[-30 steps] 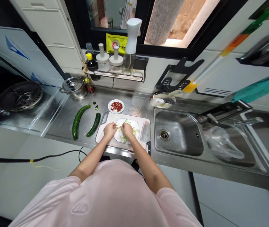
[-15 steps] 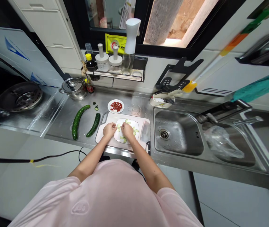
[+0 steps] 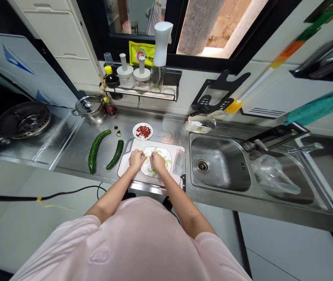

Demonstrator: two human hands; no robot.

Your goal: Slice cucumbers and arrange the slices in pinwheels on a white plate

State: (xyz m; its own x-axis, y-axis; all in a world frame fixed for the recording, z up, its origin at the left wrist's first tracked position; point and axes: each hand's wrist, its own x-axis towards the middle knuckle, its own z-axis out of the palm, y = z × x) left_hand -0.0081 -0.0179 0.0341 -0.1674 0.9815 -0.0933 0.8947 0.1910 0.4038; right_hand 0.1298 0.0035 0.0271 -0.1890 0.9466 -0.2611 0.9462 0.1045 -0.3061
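In the middle of the frame, my left hand and right hand curl over the plate; I can't tell if they're gripping. Soft touches suit thin green slices.

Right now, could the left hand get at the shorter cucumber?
Likely yes: the shorter cucumber lies just left of the board, and nothing appears to stand between it and the left hand.

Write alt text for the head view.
A person's left hand and right hand work close together over a white plate of cucumber slices on a cutting board. Two cucumbers lie left; a dish of red pieces sits behind, a sink right.
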